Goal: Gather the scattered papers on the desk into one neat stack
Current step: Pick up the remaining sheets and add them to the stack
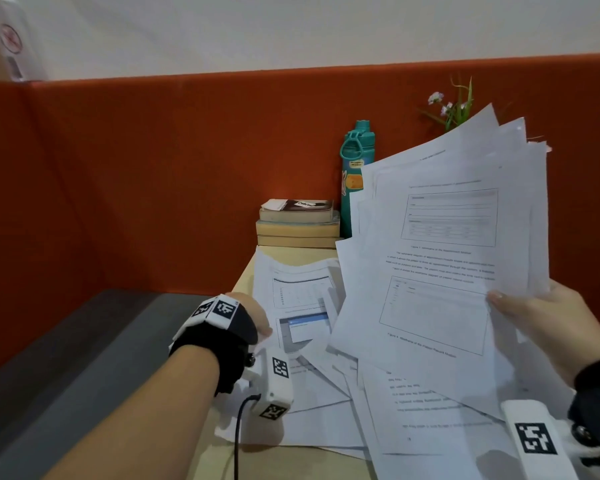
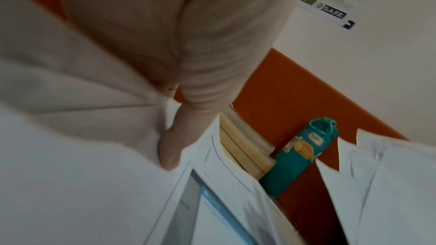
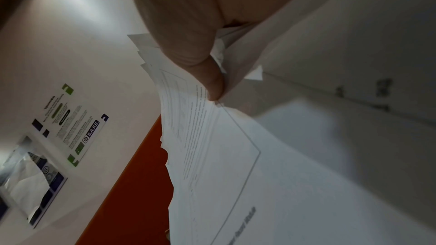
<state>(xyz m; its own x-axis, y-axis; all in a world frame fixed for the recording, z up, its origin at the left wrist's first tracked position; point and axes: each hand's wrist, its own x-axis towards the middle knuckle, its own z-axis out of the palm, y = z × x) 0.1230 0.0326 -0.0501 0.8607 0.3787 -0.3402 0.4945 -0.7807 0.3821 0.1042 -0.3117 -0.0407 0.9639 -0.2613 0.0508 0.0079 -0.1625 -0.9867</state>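
White papers (image 1: 440, 258) in right hand (image 1: 548, 327)

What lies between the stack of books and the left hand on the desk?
In the head view, loose printed sheets cover the desk between the books and the left hand, whose fingers touch them.

Fanned papers (image 1: 440, 258) in right hand (image 1: 548, 317)

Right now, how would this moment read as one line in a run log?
stage: gathering | right hand: grips fanned sheaf, raised | left hand: on loose papers on desk | stack: not yet formed
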